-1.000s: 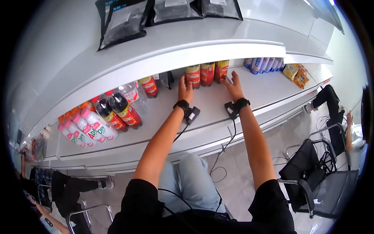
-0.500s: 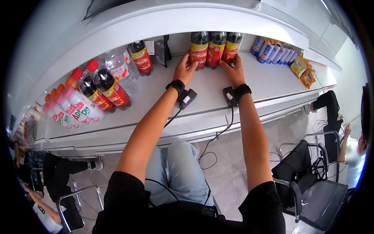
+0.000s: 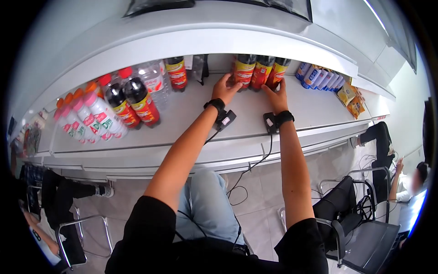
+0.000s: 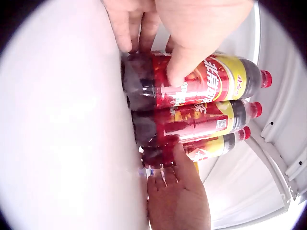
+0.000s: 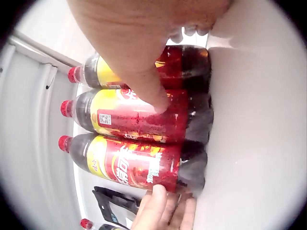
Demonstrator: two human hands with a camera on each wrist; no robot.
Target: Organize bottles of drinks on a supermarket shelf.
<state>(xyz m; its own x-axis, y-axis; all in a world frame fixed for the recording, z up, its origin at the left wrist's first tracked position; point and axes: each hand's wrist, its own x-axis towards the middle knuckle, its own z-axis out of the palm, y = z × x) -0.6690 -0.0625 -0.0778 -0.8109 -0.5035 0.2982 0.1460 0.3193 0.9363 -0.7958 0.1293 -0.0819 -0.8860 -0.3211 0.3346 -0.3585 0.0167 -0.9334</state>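
Three cola bottles with dark contents, red-and-yellow labels and red caps stand upright side by side on the white shelf (image 3: 191, 118). My left hand (image 3: 224, 90) holds the leftmost cola bottle (image 3: 244, 75), its thumb laid across the front label and its fingers at the outer side and behind. On the opposite end, my right hand (image 3: 277, 97) grips the rightmost cola bottle (image 3: 278, 73), fingers along its outer side. In the right wrist view the right thumb lies over the label of the middle cola bottle (image 5: 139, 115). The row stands tightly together between both hands.
Left of the row are another cola bottle (image 3: 176, 75), a dark pouch (image 3: 197, 68), clear bottles (image 3: 153, 82), two more cola bottles and several pink-capped white bottles (image 3: 102, 116). Blue-and-white cans (image 3: 319, 76) and snack bags (image 3: 351, 98) stand right. An upper shelf edge (image 3: 205, 43) overhangs.
Both hands have moved in from beside the bottles to hold the outer two. The right hand has come inward and its thumb now lies on the front. The head view has shifted.
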